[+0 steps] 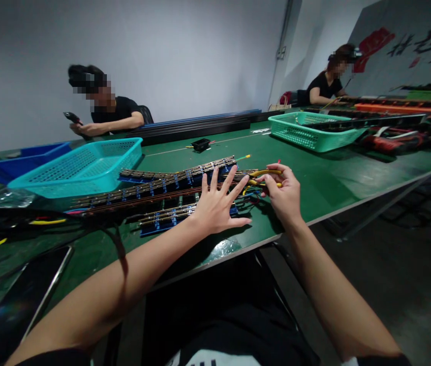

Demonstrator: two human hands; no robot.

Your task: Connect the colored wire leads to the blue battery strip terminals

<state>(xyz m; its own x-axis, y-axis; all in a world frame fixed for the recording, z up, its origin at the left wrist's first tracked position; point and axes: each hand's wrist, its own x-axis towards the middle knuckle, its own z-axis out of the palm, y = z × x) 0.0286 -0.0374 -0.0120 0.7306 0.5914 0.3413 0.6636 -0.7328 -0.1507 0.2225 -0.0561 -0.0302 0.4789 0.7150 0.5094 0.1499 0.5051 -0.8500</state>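
My left hand (pixel 217 206) lies with fingers spread over the right end of several long strips (pixel 154 189), which have metal rods and blue crosspieces. My right hand (pixel 287 195) grips yellow-handled pliers (pixel 271 173), with the handles between thumb and fingers. The jaws point left, towards the strip ends and my left fingertips; whether they bite on anything is too small to tell. Thin coloured wires (pixel 251 192) come off the strip ends just under the pliers. A shorter strip (pixel 167 216) lies nearer me, partly beneath my left hand.
A turquoise basket (pixel 82 157) stands behind the strips, beside a blue bin (pixel 25 161). Another green basket (pixel 314 137) is at the back right. A small black tray (pixel 201 145) sits mid-table. A phone (pixel 21 300) lies near left. Two people sit across the table.
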